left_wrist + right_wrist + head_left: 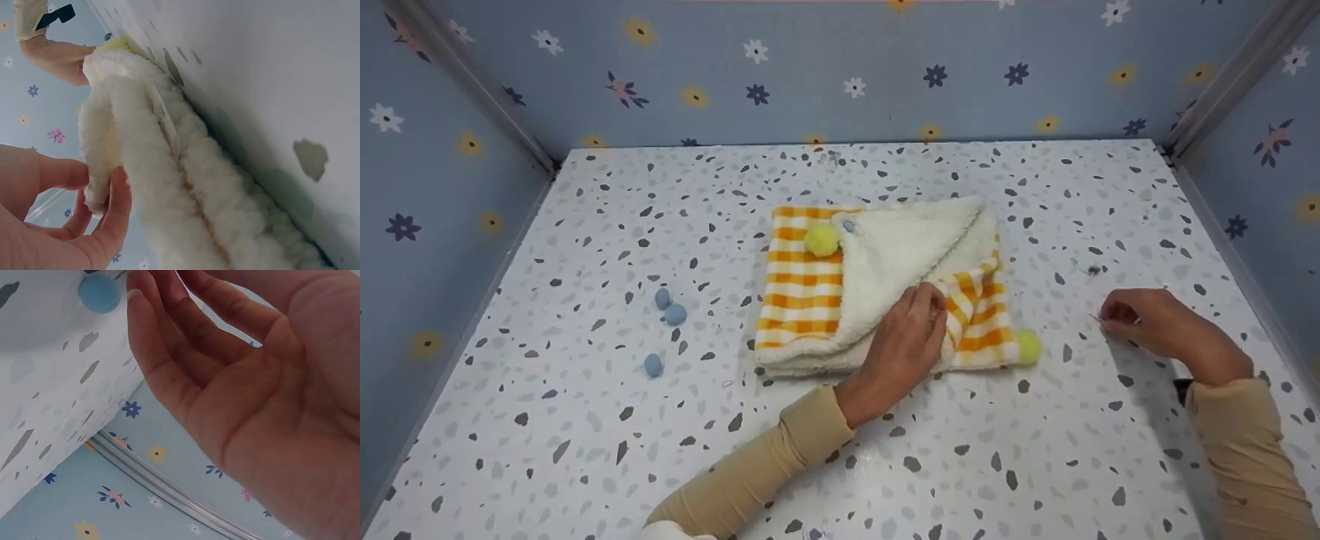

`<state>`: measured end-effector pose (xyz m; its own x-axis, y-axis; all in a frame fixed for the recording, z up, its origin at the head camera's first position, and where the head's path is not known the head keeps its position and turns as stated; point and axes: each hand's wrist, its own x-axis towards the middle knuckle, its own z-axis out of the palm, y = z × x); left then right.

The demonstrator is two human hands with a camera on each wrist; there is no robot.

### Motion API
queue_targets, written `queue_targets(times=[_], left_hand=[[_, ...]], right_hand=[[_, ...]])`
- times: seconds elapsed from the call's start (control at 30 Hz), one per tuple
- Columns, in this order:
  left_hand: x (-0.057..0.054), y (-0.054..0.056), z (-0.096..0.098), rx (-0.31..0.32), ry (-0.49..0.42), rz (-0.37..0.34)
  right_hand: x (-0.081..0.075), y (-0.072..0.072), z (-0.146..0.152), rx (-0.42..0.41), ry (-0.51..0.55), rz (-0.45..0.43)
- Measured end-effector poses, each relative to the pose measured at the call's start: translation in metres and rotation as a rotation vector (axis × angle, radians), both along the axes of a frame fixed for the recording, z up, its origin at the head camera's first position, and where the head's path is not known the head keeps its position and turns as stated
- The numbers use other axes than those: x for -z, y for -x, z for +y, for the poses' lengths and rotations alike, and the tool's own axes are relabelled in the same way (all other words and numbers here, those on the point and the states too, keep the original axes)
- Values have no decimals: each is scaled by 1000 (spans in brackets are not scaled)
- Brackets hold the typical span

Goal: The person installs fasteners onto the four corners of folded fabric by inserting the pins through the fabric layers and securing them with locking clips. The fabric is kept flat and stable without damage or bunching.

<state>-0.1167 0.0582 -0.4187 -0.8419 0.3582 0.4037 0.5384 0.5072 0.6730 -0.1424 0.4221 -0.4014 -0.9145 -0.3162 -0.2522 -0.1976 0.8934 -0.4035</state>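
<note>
A folded orange-and-white checked blanket [802, 300] with a white fleece lining lies mid-table. My left hand [907, 330] pinches a turned-up edge of it between thumb and fingers, fleece showing there in the left wrist view. Yellow pompoms [821, 240] sit at two corners, and a small pale blue spot [849, 226] shows on the fleece. Off to the right, apart from the blanket, my right hand [1174, 334] has thumb and forefinger together on a thin needle-like thing [1096, 316], too fine to tell exactly. A blue ball [100, 294] appears beside its fingertips in the right wrist view.
Several small blue balls [675, 314] lie left of the blanket. Ahead of the right hand is a small dark fleck [1093, 270] on the speckled white table [585, 450]. Blue flowered panels [840, 67] wall the back and both sides.
</note>
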Motion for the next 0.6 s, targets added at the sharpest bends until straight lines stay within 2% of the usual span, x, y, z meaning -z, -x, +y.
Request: queue_targets(times=[0.17, 0.27, 0.6], left_hand=[[-2, 1, 0, 20, -66, -59], [-2, 1, -1, 24, -73, -87], [-3, 1, -2, 20, -64, -107]], right_hand=[[2, 1, 0, 0, -1, 5], [1, 1, -1, -4, 7, 21], [-4, -1, -12, -38, 29, 107]])
